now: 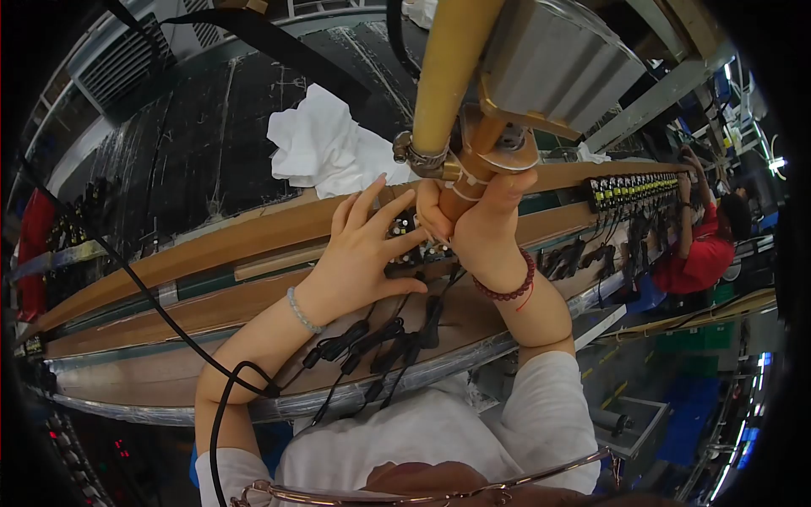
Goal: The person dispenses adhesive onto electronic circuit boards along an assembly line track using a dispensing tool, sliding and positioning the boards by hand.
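My right hand (486,228) is wrapped round the lower end of an orange-brown tool (465,193), to which a thick yellow hose (452,72) is clamped. My left hand (355,253) is open beside it, fingers spread over a group of small dark parts (407,241) with light-coloured tips. The hands partly hide these parts, and whether my left fingertips touch them I cannot tell. Bundled black cables (338,342) with plugs lie on the brown board (460,329) below my hands. A crumpled white cloth (317,139) lies just beyond my left hand.
A large grey metal housing (562,63) hangs above my right hand. A row of black-and-yellow parts (642,190) with cables stands along the bench at right, where a person in a red shirt (697,258) works. A black cable (160,304) crosses my left forearm.
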Motion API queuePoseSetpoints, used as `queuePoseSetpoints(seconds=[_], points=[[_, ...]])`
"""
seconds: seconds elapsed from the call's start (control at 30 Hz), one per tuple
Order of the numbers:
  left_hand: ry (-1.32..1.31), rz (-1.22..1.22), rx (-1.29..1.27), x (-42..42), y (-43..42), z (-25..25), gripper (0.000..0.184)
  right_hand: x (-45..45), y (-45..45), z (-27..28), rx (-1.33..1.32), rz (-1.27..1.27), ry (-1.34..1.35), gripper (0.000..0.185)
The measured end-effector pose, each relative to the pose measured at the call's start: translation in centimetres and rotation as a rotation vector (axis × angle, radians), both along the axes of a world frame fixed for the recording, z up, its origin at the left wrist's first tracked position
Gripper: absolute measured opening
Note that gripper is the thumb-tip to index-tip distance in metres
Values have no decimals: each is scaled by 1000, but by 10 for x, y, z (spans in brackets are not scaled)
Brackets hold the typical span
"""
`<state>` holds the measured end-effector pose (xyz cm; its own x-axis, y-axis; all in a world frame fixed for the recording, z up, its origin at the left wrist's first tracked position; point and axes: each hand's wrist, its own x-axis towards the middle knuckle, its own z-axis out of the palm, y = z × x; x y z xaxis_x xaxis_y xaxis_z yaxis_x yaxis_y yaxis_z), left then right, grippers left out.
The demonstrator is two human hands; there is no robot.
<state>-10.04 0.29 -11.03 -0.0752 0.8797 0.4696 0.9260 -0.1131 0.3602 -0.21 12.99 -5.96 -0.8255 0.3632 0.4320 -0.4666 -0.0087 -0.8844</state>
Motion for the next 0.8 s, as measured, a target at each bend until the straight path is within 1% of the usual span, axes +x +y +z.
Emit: queuePoseSetpoints(seconds=[0.03, 0.07, 0.1, 0.13, 0.17, 0.2, 0.27, 0.3, 0.33, 0.4, 0.5, 0.57, 0.6, 0.67, 0.8], points=[[4, 3, 9, -1, -1, 1, 49, -2, 0, 5, -41, -3, 27, 51], [30, 23, 111, -1, -2, 0, 49, -3, 1, 12, -32, -1, 29, 51], [57, 40, 213, 0, -5, -1, 48, -4, 3, 22, 36, -86, -75, 76], [120, -15, 247, 4, -9, 0, 47, -5, 4, 32, 102, -177, -176, 104], [183, -70, 282, 9, -15, 0, 45, -6, 3, 43, 115, -196, -180, 102], [160, -121, 351, 17, -11, -11, 47, -9, 6, 41, 123, -202, -171, 102], [203, -88, 262, 30, -10, -10, 53, -18, 13, 29, 37, -235, -96, 101], [230, -73, 142, 33, -9, -5, 57, -21, 15, 24, 43, -237, -86, 101], [240, -75, 147, 31, -7, -7, 57, -24, 17, 19, 18, -236, -79, 101], [219, -69, 22, 27, -3, -11, 59, -27, 19, 15, -7, -236, -68, 101], [197, -91, 1, 23, -3, -10, 59, -30, 19, 8, 17, -260, -105, 98], [197, -91, 9, 22, -3, -12, 59, -31, 19, -1, -73, -199, 45, 78], [201, -94, 20, 22, -2, -13, 58, -30, 17, 1, -72, -195, 41, 78], [188, -97, 16, 22, -2, -13, 58, -27, 13, 8, -15, -260, -124, 93], [169, -108, 30, 21, -2, -14, 58, -26, 10, 9, -25, -250, -114, 95]])
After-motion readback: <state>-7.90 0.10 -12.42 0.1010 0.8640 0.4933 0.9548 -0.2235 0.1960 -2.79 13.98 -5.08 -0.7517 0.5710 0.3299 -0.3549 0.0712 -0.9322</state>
